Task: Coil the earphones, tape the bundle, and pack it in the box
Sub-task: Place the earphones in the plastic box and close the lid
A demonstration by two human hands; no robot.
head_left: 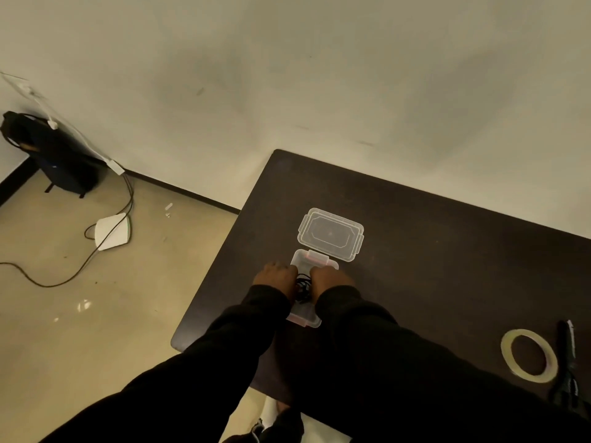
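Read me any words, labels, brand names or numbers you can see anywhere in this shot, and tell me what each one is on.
No readable text anywhere.
Clear box and its lid: moulded outlines only, no lettering visible.
Tape roll: no print showing.
White device on the floor: blank from here.
Black bag: a small mark, too blurred to read.

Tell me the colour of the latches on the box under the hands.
Pinkish red latches on the clear plastic box, seen in the head view.
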